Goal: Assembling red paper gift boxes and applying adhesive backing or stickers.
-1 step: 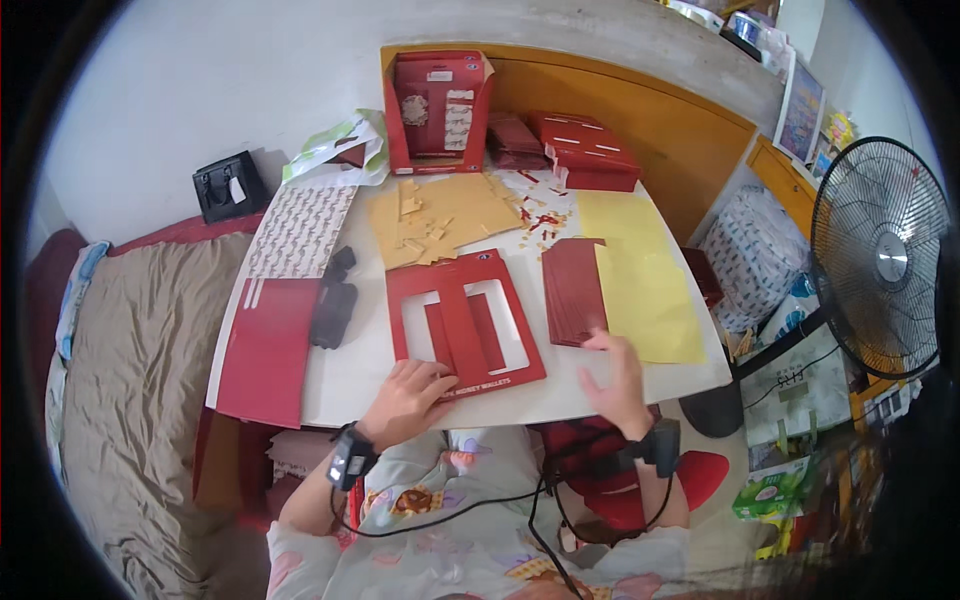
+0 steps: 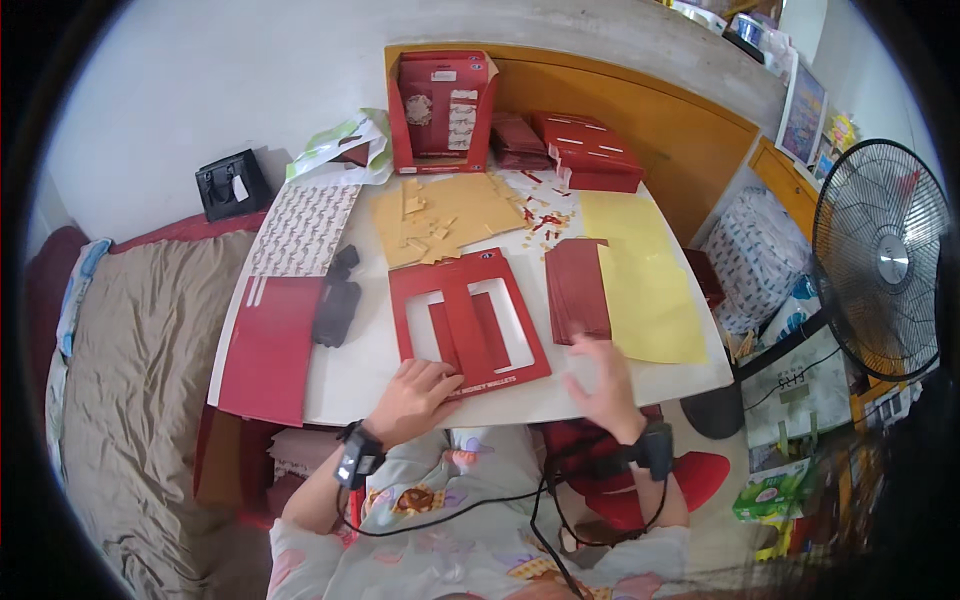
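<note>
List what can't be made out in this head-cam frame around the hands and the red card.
- Right hand, head view: motion-blurred; whether its fingers touch the stack of dark red sheets is unclear.
- Left hand: covers the near edge of the red die-cut card, hiding what is beneath it.
- Small paper scraps: too small to tell their shapes.
- Black object by the card: too dark to identify.

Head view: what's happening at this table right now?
A person sits at a white table with red card sheets. The left hand presses on the near edge of a red die-cut card sheet with rectangular cut-outs. The right hand hovers open, blurred, just below a stack of dark red cards lying beside yellow paper. Neither hand grips anything.
</note>
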A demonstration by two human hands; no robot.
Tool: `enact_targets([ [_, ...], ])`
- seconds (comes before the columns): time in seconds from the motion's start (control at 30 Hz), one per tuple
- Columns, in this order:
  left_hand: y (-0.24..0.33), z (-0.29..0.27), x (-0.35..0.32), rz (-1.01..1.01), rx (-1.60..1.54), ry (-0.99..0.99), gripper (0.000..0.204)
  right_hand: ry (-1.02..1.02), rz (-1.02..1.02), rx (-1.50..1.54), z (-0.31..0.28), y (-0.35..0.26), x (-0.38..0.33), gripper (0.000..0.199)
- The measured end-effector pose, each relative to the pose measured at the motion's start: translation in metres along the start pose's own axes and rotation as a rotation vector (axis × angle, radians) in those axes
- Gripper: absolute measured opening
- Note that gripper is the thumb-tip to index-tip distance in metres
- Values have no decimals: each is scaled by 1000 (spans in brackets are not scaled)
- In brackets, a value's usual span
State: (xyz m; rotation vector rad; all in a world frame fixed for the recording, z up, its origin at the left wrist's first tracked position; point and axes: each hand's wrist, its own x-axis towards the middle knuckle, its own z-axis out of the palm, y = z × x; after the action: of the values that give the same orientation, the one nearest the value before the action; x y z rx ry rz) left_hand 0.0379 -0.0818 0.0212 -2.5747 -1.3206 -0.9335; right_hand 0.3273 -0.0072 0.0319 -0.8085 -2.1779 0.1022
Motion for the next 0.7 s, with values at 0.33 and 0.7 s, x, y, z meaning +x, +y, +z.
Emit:
enact_targets([
  [0.33,6,6,-1,-21,-17,-20,26,-212,-89,202,63,-31,15,63],
  [0.7,16,-16,5,250,390,70,33,-189,-47,362,57,-55,31,68],
])
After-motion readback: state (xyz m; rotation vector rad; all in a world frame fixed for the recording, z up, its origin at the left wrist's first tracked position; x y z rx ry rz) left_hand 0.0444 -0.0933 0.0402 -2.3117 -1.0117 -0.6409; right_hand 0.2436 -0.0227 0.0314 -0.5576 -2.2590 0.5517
